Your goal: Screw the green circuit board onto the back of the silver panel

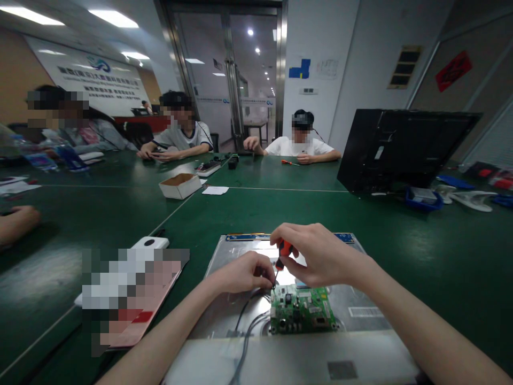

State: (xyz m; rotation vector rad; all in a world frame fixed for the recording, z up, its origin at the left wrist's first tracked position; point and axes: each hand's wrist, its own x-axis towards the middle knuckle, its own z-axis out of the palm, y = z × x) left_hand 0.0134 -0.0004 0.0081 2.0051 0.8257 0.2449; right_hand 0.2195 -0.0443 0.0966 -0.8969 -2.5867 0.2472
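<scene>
A screwdriver (285, 248) with a red and black handle is upright in my right hand (320, 256), its fingers closed around the grip. Its thin shaft points down at the upper left corner of a green circuit board (302, 310). My left hand (246, 272) is closed in a pinch beside the shaft's tip; what its fingers hold, if anything, is hidden. The board lies on the silver metal back of a display panel (360, 294). Grey and black cables (245, 342) run from the board's left side across the panel toward me.
On the left lie a white device (150, 243) and a pink booklet (138, 321). Farther off are an open box (180, 186), a paper (215, 190) and another screwdriver (287, 162). A black monitor (401, 149) and blue tray (424, 199) stand right. Several people sit around the green table (280, 206).
</scene>
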